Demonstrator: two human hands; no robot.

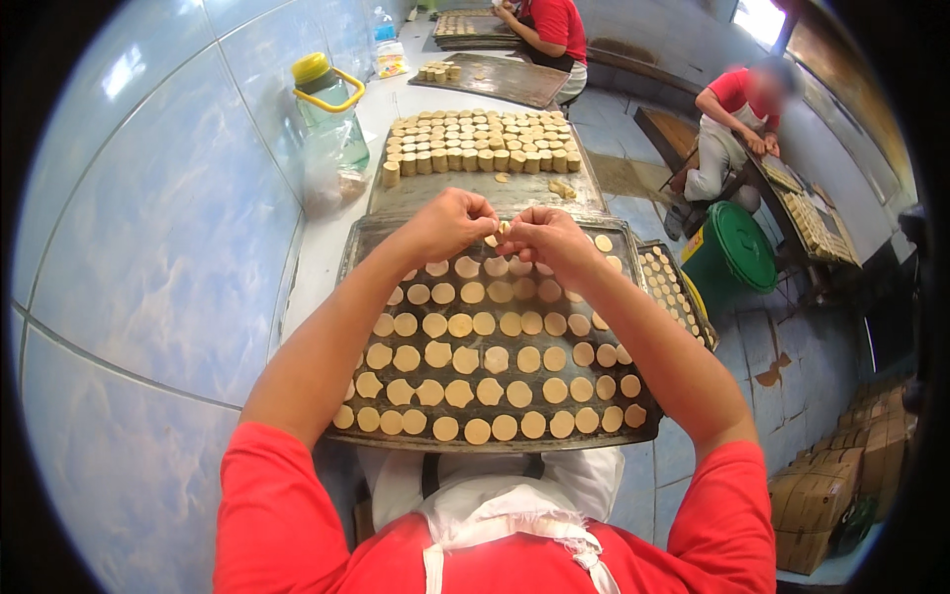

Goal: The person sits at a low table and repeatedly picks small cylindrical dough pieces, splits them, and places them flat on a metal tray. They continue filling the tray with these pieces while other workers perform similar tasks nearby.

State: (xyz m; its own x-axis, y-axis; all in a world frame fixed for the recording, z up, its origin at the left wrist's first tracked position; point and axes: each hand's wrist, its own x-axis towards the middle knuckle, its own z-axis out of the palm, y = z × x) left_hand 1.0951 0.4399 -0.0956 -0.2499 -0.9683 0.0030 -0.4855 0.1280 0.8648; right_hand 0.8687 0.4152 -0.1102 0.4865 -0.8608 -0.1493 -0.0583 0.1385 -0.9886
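Observation:
My left hand [450,220] and my right hand [550,242] meet over the far edge of a dark baking tray [368,240]. Between their pinched fingertips is a small pale dough piece [504,229], partly covered by the fingers. Rows of thin, flat dough rounds [460,325] cover the tray below my forearms; some have uneven edges. Just beyond my hands, short stacks of dough rounds [475,141] stand close together on another metal tray [435,194]. A few loose dough scraps [561,189] lie at that tray's near right.
A clear jug [334,129] with a yellow lid stands left, by the tiled wall [148,208]. At right are a smaller filled tray [673,292], a green lidded bin [737,247] and cardboard boxes [816,505]. Two people in red work farther off, one behind [557,28], one right [730,124].

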